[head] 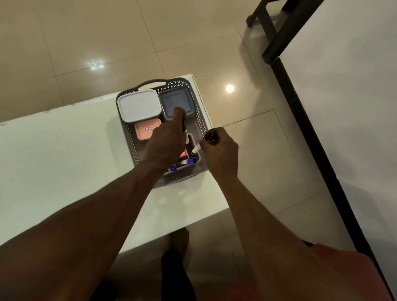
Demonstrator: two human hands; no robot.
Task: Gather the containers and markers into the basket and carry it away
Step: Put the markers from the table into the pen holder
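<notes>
A dark grey perforated basket (pixel 197 118) stands at the far right corner of the white table (pixel 43 170). Inside it lie a white-lidded container (pixel 138 104), a grey-blue lidded container (pixel 174 100) and a pink container (pixel 146 128). Several markers with blue caps (pixel 191 160) rest in a small holder at the basket's near end. My left hand (pixel 166 144) hovers over the basket, closed around a black-tipped marker (pixel 184 126), forefinger stretched out. My right hand (pixel 221 152) at the basket's right rim grips a black-capped marker (pixel 210 137), its white body angled down into the basket.
The table's right edge runs just beside the basket, with shiny tiled floor (pixel 255 136) beyond. A dark-framed white table (pixel 368 107) stands at the right, and dark chair legs (pixel 267 18) at the top. My leg and foot (pixel 179 241) show below the table edge.
</notes>
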